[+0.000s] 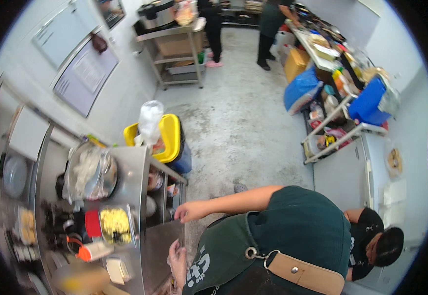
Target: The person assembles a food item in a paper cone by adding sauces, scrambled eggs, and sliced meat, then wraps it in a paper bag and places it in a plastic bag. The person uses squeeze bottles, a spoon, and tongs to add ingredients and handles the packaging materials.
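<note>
My right hand, seemingly bare, hovers by the steel counter's edge, beside the open shelves under it. Its fingers are loosely bent, with nothing visible in them. Nearer to me, my left hand wears a clear plastic glove. Its fingers are apart at the counter's edge, and I see nothing in them. On the counter sits a clear tub of chopped yellow food, with something dark at its near end. Beside it are a red container, a white bottle with an orange cap and a stack of pale square slices.
A metal bowl with a plastic bag stands farther along the counter. Past its end is a yellow-rimmed bin. One person is close at right; two others stand at the back. Loaded shelves line the right wall.
</note>
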Demonstrator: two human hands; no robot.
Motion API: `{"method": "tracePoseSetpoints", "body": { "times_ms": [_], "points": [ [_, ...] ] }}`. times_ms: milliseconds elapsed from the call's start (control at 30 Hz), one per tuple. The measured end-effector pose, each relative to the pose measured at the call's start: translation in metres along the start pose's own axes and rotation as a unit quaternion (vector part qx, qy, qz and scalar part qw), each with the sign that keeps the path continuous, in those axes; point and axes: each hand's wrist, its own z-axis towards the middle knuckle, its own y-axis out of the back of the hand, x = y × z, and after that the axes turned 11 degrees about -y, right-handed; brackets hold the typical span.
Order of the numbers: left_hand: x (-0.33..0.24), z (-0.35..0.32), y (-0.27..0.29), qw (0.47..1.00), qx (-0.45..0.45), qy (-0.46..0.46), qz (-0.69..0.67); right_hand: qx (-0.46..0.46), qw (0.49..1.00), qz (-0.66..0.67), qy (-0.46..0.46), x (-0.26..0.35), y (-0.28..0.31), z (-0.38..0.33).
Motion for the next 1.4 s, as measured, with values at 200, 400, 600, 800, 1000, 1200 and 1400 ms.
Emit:
{"method": "tracePoseSetpoints", "body": {
  "times_ms": [200, 400, 600, 800, 1000, 1200, 1400],
  "points": [
    [-0.075, 0.172, -0.109, 0.976, 0.14, -0.165, -0.014, -0.203, 0.933, 0.245, -0.166, -0.117, 0.111, -0.119],
    [-0.182, 0.303, -0.245, 0.929, 0.256, -0.223, -0.146, -0.305, 0.884, 0.285, -0.211, -0.18, 0.218, -0.224],
    [-0.266, 0.408, -0.335, 0.924, 0.293, -0.237, -0.056, -0.344, 0.872, 0.302, -0.173, -0.188, 0.336, -0.251],
    [-0.318, 0.539, -0.377, 0.925, 0.322, -0.201, -0.007, -0.324, 0.865, 0.366, -0.111, -0.257, 0.46, -0.233],
    [-0.394, 0.723, -0.444, 0.928, 0.282, -0.243, -0.001, -0.508, 0.677, 0.344, -0.406, -0.49, 0.516, -0.246],
    [-0.539, 0.862, -0.585, 0.884, 0.332, -0.327, -0.033, -0.506, 0.507, 0.417, -0.559, -0.556, 0.445, -0.386],
    [-0.652, 0.935, -0.74, 0.778, 0.488, -0.394, -0.048, -0.504, 0.324, 0.651, -0.466, -0.595, 0.539, -0.401]
  ]
}}
